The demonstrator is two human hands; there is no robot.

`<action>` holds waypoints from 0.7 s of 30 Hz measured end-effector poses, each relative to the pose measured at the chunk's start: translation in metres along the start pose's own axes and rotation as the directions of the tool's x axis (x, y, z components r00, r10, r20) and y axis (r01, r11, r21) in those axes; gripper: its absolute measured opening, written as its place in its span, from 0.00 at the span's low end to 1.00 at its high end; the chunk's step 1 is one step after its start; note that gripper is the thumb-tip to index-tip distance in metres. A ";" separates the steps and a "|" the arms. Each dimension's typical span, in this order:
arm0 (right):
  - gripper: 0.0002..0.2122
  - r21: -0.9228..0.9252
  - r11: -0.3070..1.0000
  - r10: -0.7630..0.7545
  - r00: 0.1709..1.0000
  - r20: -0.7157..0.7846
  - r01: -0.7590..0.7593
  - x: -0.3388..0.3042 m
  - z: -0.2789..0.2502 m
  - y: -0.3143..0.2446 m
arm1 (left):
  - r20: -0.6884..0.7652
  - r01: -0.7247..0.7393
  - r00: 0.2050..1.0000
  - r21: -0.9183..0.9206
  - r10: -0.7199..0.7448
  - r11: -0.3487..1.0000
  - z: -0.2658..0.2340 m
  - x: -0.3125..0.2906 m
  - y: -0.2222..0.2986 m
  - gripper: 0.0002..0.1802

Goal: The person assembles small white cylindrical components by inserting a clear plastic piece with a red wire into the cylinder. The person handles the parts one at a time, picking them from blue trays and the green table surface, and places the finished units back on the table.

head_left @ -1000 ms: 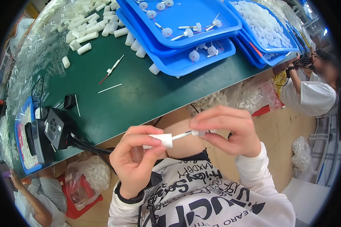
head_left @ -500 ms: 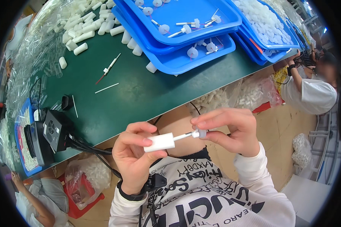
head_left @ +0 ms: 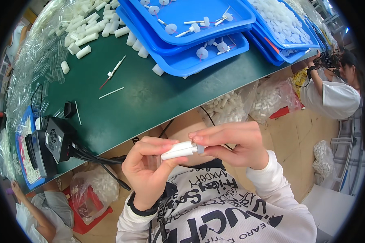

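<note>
My left hand [head_left: 149,164] pinches a white cylinder [head_left: 177,151] between thumb and fingers, in front of my body. A lengthwise line shows along the cylinder's side. My right hand [head_left: 237,145] grips a pale round cap [head_left: 200,149] at the cylinder's right end. The cap's thin stem is now mostly hidden within or behind the cylinder; a short white part shows between the two. On the green table [head_left: 142,103] beyond lie a thin rod assembly with a red tip [head_left: 114,73] and a loose white stick [head_left: 111,93].
Stacked blue trays [head_left: 227,67] with capped rods stand at the table's far side; another blue tray [head_left: 284,28] holds many pale discs. White cylinders [head_left: 85,38] are heaped at far left. A black boxy device [head_left: 59,135] with cables sits at left. A co-worker [head_left: 332,93] is at right.
My right hand has moved left, bringing the cap up to the cylinder's end. The stem that showed between them has gone mostly out of sight.
</note>
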State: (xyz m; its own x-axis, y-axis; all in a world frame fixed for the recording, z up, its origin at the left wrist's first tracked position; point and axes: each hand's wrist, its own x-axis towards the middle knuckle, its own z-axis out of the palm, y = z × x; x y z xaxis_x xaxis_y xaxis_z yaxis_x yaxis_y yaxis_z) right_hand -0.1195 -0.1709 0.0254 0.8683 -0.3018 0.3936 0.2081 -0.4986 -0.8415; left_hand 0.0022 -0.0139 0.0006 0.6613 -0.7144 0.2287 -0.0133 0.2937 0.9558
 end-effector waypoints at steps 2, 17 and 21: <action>0.12 0.013 1.000 0.016 1.000 -0.016 -0.015 -0.002 0.003 0.001 | 0.006 -0.016 1.000 0.015 0.015 1.000 0.002 0.000 0.000 0.15; 0.12 0.463 0.875 0.246 0.954 -0.170 -0.143 -0.009 0.015 -0.003 | -0.005 0.190 0.982 -0.049 -0.190 0.981 -0.006 -0.006 0.013 0.18; 0.10 0.325 0.945 0.129 0.965 -0.229 -0.049 -0.014 0.019 0.002 | 0.002 0.020 1.000 0.086 -0.020 0.996 -0.002 -0.008 0.009 0.17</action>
State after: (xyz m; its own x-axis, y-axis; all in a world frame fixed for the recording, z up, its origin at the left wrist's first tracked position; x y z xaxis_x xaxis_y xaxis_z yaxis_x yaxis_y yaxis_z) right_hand -0.1228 -0.1521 0.0106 0.7614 -0.5418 0.3560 0.3000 -0.1923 -0.9344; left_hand -0.0015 -0.0040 0.0074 0.6595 -0.7217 0.2100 -0.0644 0.2241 0.9724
